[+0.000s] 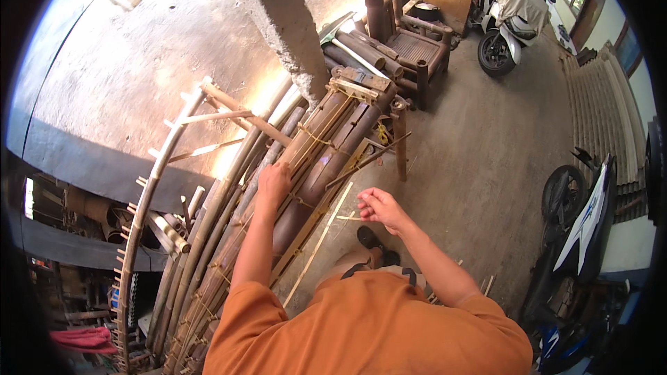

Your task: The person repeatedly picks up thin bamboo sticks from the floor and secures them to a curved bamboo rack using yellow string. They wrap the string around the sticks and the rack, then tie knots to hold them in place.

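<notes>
My left hand (274, 182) rests, fingers curled, at the bundle of long bamboo poles (321, 121). What its fingertips hold, if anything, is hidden. Farther right and lower, my right hand (383, 210) is raised above the floor with its fingers bent together. A short pale bamboo strip (350, 218) sticks out leftward from that hand. Between my hands, a thick brown bamboo pole (299, 219) runs along the bundle's right side. Beside it a long thin pale lath (318, 245) slants down toward me. Yellowish cord (317, 137) crosses the poles.
A bamboo ladder-like frame (148, 198) with many pegs curves along the left. At the far end are a bamboo chair (420, 47) and a concrete post (278, 28). A covered scooter (513, 17) and a motorbike (580, 229) line the right, near stacked corrugated sheets (604, 114).
</notes>
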A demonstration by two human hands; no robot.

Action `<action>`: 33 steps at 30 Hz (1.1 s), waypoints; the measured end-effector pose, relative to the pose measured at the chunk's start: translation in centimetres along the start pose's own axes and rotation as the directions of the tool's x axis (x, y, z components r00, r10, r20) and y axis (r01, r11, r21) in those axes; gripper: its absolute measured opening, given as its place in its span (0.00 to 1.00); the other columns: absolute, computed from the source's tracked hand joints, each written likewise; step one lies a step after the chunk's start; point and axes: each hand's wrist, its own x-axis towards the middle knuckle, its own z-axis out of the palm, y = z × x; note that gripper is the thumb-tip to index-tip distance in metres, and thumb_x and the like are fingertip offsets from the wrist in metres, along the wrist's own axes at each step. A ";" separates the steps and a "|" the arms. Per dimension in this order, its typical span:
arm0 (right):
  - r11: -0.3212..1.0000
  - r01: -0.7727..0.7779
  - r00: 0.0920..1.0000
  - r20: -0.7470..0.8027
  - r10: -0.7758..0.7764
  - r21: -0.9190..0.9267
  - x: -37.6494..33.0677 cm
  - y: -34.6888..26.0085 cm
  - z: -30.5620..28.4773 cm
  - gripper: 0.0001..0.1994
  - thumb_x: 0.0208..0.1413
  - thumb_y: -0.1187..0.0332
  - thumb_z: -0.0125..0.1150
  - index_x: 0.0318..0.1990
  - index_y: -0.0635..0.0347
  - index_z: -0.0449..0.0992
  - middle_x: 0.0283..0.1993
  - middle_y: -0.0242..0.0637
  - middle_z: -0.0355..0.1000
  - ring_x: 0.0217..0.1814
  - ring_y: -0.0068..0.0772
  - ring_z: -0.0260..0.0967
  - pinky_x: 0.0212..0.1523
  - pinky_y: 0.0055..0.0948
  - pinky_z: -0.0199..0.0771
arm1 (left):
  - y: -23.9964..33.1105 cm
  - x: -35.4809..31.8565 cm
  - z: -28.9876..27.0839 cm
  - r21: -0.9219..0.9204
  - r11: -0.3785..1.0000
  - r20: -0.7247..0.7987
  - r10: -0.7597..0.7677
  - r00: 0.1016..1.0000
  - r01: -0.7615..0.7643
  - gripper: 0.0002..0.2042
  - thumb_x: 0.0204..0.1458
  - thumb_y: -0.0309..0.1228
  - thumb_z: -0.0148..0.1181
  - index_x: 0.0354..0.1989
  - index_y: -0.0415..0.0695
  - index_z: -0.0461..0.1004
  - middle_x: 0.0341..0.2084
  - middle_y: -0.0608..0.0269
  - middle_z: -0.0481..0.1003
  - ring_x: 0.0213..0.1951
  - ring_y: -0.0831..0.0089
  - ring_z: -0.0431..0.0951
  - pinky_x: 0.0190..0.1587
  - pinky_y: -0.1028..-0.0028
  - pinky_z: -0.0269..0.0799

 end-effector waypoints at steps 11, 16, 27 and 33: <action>0.870 0.460 0.863 0.144 -0.485 0.176 16.7 -13.2 3.9 0.27 0.65 0.56 0.54 0.65 0.60 0.60 0.49 0.33 0.71 0.40 0.21 0.70 0.43 0.21 0.74 | 0.9 0.8 -6.0 -0.832 0.284 0.466 -0.106 0.878 0.476 0.14 0.65 0.35 0.51 0.35 0.38 0.77 0.15 0.73 0.66 0.18 0.84 0.63 0.22 0.79 0.60; 0.721 0.544 0.755 -0.125 -0.644 -0.429 15.6 -11.9 6.3 0.20 0.66 0.55 0.51 0.29 0.64 0.69 0.20 0.30 0.67 0.20 0.20 0.65 0.22 0.25 0.66 | -0.4 0.3 -5.3 -0.794 0.324 0.500 -0.136 0.855 0.515 0.15 0.64 0.38 0.54 0.34 0.37 0.78 0.16 0.72 0.68 0.19 0.83 0.66 0.23 0.79 0.62; 0.954 0.124 0.867 0.498 0.031 -0.274 10.9 -6.1 5.8 0.10 0.64 0.66 0.52 0.37 0.63 0.75 0.31 0.30 0.71 0.26 0.18 0.69 0.23 0.21 0.73 | -0.9 1.4 -2.4 -0.764 0.086 0.613 -0.209 0.762 0.639 0.14 0.62 0.38 0.55 0.38 0.38 0.78 0.19 0.72 0.71 0.22 0.85 0.69 0.24 0.79 0.62; 0.575 0.365 0.776 0.580 0.246 -0.733 12.0 -6.3 1.5 0.22 0.56 0.66 0.62 0.59 0.52 0.67 0.51 0.49 0.69 0.43 0.37 0.75 0.47 0.38 0.74 | 0.9 4.9 0.8 -0.492 0.799 0.256 -0.246 0.935 0.346 0.09 0.56 0.31 0.57 0.33 0.37 0.76 0.22 0.51 0.75 0.26 0.54 0.75 0.31 0.62 0.67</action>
